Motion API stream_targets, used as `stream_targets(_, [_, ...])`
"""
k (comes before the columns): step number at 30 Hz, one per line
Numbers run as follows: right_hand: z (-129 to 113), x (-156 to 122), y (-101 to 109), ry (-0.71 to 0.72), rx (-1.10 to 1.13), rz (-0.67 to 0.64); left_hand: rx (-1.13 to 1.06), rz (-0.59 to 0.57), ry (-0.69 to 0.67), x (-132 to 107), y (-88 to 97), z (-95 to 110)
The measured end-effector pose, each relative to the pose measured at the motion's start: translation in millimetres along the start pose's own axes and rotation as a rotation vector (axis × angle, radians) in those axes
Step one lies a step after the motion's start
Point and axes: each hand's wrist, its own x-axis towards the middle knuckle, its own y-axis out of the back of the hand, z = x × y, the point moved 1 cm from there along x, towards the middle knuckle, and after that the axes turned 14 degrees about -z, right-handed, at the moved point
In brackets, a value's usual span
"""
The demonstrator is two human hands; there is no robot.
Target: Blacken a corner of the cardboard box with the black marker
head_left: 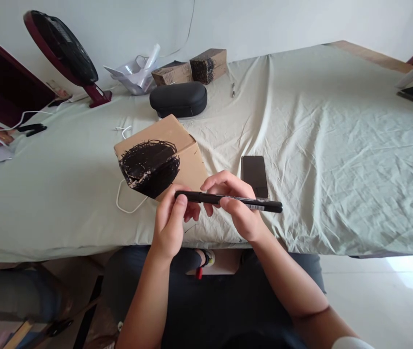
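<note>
Smooth black plastic on pen [211, 198], faint sheen lengthwise. Matt brown cardboard on box [186, 165]; dense black ink patch [151, 165], scratchy and rough at edges. Matt cloth [308, 145], heavily creased at right. Smooth, dark, glassy face on phone [254, 174]. Matt shell on case [178, 99], cannot tell fabric from plastic. Shiny, smooth floor tiles [362, 291].

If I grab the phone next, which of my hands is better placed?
Probably your right hand: the phone lies just beyond it, while your left hand is farther off, near the cardboard box. Both hold the black marker pen, so the right would first have to let go.
</note>
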Motion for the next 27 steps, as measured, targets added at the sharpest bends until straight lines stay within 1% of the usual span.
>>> stream_targets(2, [0.4, 0.8, -1.7, -0.010, -0.005, -0.016, 0.069, -0.024, 0.008, -3.3, 0.7, -2.6])
stream_targets(5, [-1.4, 0.2, -1.7, -0.006, -0.021, -0.001, 0.149, -0.030, -0.024, -4.4, 1.5, -5.8])
stream_targets(8, [-1.6, -1.1, -0.7, -0.009, -0.042, 0.048, 0.126, -0.011, -0.066, -2.6, 0.7, -4.9])
stream_targets(10, [1.3, -1.1, -0.7, -0.024, -0.040, 0.052, 0.125, -0.007, -0.068, -1.6, -0.4, -3.0])
stream_targets(12, [6.6, -0.6, -1.2, -0.031, -0.004, 0.049, 0.136, -0.017, -0.045, -1.2, -1.3, -1.6])
stream_targets(15, [15.2, -0.3, -1.3, -0.044, 0.033, 0.080, 0.138, -0.021, -0.009, -0.6, -2.1, -2.1])
stream_targets(18, [19.3, -0.3, -0.4, -0.047, 0.003, 0.083, 0.107, -0.020, 0.018, 1.5, -2.1, -4.4])
stream_targets(22, [17.4, 0.6, -1.9, -0.050, -0.091, 0.042, 0.030, -0.064, 0.060, 3.3, 0.7, -7.2])
stream_targets(25, [16.0, 0.5, -6.8, -0.086, -0.141, 0.008, 0.045, -0.103, 0.097, 1.6, 4.5, -9.9])
stream_targets(27, [15.8, 0.1, -9.0, -0.084, -0.162, -0.003, 0.069, -0.132, 0.091, -0.1, 4.1, -12.5])
